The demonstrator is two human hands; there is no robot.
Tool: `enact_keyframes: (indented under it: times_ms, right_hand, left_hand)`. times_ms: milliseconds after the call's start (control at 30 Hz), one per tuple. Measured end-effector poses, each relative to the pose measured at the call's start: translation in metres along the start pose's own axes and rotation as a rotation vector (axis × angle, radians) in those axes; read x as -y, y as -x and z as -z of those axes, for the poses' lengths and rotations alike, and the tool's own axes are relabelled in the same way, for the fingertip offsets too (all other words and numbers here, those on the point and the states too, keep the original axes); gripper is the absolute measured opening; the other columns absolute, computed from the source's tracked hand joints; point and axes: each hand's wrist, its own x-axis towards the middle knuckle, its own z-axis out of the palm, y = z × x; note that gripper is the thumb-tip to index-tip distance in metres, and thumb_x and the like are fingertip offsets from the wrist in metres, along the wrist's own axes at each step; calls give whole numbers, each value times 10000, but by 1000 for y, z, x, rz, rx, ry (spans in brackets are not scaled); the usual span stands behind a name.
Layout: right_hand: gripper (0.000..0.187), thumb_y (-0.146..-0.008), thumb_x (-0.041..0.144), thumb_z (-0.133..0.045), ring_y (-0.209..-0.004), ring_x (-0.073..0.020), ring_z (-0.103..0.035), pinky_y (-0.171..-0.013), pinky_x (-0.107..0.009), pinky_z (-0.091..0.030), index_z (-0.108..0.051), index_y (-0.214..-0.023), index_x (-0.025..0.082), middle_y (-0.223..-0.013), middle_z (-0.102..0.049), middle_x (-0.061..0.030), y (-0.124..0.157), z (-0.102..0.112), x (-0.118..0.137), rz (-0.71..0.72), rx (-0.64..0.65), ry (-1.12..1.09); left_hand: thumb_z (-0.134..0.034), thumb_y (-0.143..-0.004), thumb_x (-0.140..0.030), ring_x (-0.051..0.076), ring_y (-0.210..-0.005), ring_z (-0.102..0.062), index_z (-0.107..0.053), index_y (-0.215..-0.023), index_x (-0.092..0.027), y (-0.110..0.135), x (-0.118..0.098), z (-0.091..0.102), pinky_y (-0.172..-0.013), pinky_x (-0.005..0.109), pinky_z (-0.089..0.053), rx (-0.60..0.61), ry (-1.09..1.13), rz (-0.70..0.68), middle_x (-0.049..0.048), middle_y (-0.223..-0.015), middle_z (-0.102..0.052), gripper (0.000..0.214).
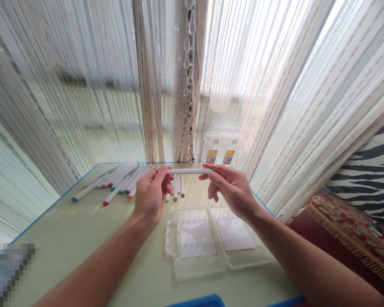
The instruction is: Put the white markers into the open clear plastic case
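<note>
Nearest, a blue edge (pixel 195 302) pokes in at the bottom of the view, and beyond it a clear plastic case (pixel 198 266) lies opened flat on the pale green bench (pixel 115 264), a white rectangle showing in each half. Above and past the case, a slim marker (pixel 188 171) is held level in the air, white along its barrel and green at its right end. The left hand (pixel 151 194) pinches its left end between thumb and fingers; the right hand (pixel 235 189) has thumb and forefinger closed on the green end, its other fingers bent downward. Both forearms reach forward and inward. Behind the hands lie a few more pens (pixel 176 187), with a larger pile (pixel 115 181) of colour-tipped ones to the left. At the far edge stands an upright clear box (pixel 222 143) with two bright labels, before string curtains (pixel 92 106).
</note>
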Motion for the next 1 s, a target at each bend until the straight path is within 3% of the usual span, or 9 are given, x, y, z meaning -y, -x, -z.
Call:
enact_keyframes:
  times_ms: [300, 533, 833, 1000]
  right_hand:
    - [283, -762, 313, -801, -443, -115, -610, -363, -217, -425, -757, -995, 158, -655, -698, -29, -1, -1, -3, 22, -54, 114]
    - [275, -820, 344, -748, -463, -122, -642, -363, -206, -452, -753, -1005, 140, -789, -754, -84, -5, 4, -8, -31, -101, -30]
    - [264, -874, 362, -679, -480, -136, -660, -374, -209, -466, -741, -1002, 139, -863, -762, -104, -6, 4, -4, -149, -6, -226]
    - [217, -886, 354, -671, -484, -123, -643, -391, -216, -470, -730, -971, 164, -790, -730, -56, -5, 3, -4, -53, -13, -137]
  left_hand:
    - [-764, -722, -336, 55, -449, -483, -693, -850, -105, 1, -1, 1, -438, 185, -373, 16, -28, -50, -12, -616, -586, 274]
    - [-738, -752, -333, 62, -428, -484, -703, -877, -96, 2, 0, 0, -429, 202, -375, 56, -45, -96, 0, -632, -607, 270]
    - [-697, -788, -302, 71, -438, -498, -719, -870, -88, 1, -1, 1, -435, 206, -374, 60, 33, -70, 4, -625, -603, 230]
    - [-729, -756, -299, 72, -438, -490, -719, -856, -85, 2, -2, 0, -428, 201, -378, 50, 56, -42, -2, -603, -592, 236]
